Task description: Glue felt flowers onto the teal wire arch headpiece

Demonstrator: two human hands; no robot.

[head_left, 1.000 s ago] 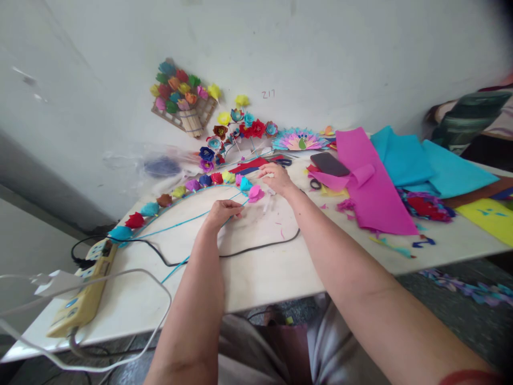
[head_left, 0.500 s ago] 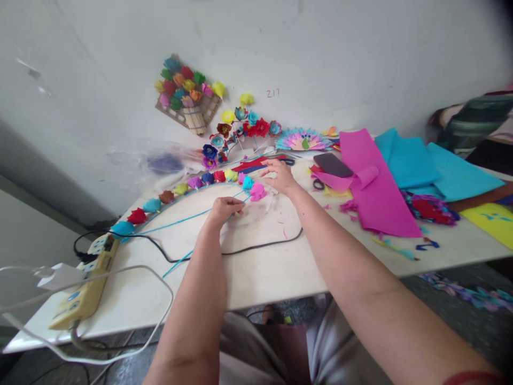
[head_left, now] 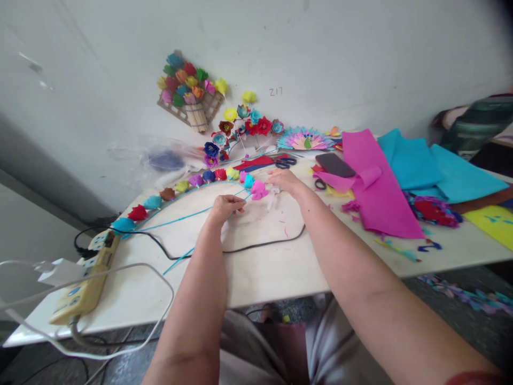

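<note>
My left hand (head_left: 227, 208) is closed in a pinch on a thin blue cord (head_left: 180, 219), just in front of a row of crepe paper flowers. At the row's right end is a pink paper flower (head_left: 258, 190), beside a light blue one (head_left: 249, 181). The row of flowers curves left along the cord to a large blue flower (head_left: 123, 225). Just right of the pink flower, my right hand (head_left: 284, 182) hovers with fingers stretched out, holding nothing I can see. Below it lies a small clear strip (head_left: 273, 197).
Dark-handled scissors (head_left: 286, 162) lie behind my right hand. A phone (head_left: 335, 165), a pink paper sheet (head_left: 377, 187) and blue paper (head_left: 412, 160) are on the right. A black cable (head_left: 256, 247) crosses the table (head_left: 276, 278) to a power strip (head_left: 88, 283) at left.
My right hand has come down slightly and its fingers have moved right, uncovering more of the scissors. The left hand keeps its pinch on the cord. The camera view has shifted a little.
</note>
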